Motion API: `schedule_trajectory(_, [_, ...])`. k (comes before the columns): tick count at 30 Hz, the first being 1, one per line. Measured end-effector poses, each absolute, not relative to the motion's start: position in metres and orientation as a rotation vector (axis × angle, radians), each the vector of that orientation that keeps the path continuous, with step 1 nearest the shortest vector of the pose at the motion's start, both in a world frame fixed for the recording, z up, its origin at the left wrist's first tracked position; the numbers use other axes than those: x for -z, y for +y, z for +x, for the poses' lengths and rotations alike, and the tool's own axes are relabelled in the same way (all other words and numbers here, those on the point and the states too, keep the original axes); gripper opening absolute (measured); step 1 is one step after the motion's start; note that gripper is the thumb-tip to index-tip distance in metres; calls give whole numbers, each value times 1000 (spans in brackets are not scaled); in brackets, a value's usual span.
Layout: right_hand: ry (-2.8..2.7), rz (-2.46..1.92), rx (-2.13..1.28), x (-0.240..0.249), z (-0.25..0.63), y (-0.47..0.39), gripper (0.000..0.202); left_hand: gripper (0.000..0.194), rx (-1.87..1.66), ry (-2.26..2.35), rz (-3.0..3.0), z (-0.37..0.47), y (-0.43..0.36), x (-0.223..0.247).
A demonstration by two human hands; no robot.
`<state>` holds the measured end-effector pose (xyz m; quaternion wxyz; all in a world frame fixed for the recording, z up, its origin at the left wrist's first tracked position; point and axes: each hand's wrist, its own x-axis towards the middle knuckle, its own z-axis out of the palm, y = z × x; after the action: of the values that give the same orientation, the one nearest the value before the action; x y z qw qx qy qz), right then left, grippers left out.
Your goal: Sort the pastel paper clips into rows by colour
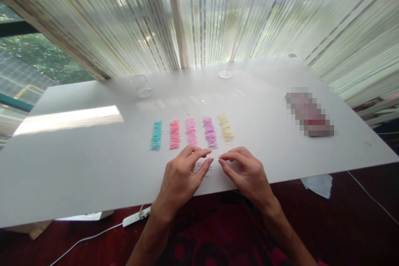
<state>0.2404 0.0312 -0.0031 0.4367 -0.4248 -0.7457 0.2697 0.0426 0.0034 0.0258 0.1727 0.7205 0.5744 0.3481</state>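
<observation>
My left hand (183, 172) hovers low over the table's near side, thumb and forefinger apart with nothing visible between them. Beneath those fingers lies a small, partly hidden cluster of pale thin pieces (198, 167). My right hand (246, 170) faces it, thumb and forefinger pinched; a tiny pale speck shows at the tips, too small to name. Just beyond are columns of small thin strands, resembling elastic bands: teal (156, 135), coral (175, 134), light pink (191, 132), purple (210, 133) and pale yellow (226, 129).
The white table (93, 166) stands against striped sheer curtains (212, 12). A clear round container (143, 88) and a clear lid-like disc (225, 73) sit at the back. A pixelated flat object (310, 113) lies at right. Below are a power strip (136, 216) and cable.
</observation>
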Motion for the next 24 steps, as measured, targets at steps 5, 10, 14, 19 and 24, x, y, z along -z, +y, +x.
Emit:
schedule_trajectory(5, [-1906, -1023, -829, 0, 237, 30, 8, 24, -1016, 1415, 2052, 41, -8, -24])
schedule_trajectory(10, [-1933, -1006, -885, 0, 233, 28, 9, 22, -1052, 1387, 2095, 36, -10, -18])
schedule_trajectory(14, [-1921, -1014, -894, -2, 229, 27, 7, 16, -1059, 1423, 2133, 33, -10, -19])
schedule_trajectory(19, [-1925, -1012, -876, -6, 225, 28, 6, 11, -1030, 1490, 2162, 28, -12, -20])
schedule_trajectory(24, [-1929, -964, -889, -8, 224, 30, 9, 8, -1038, 1518, 2118, 21, -13, -16])
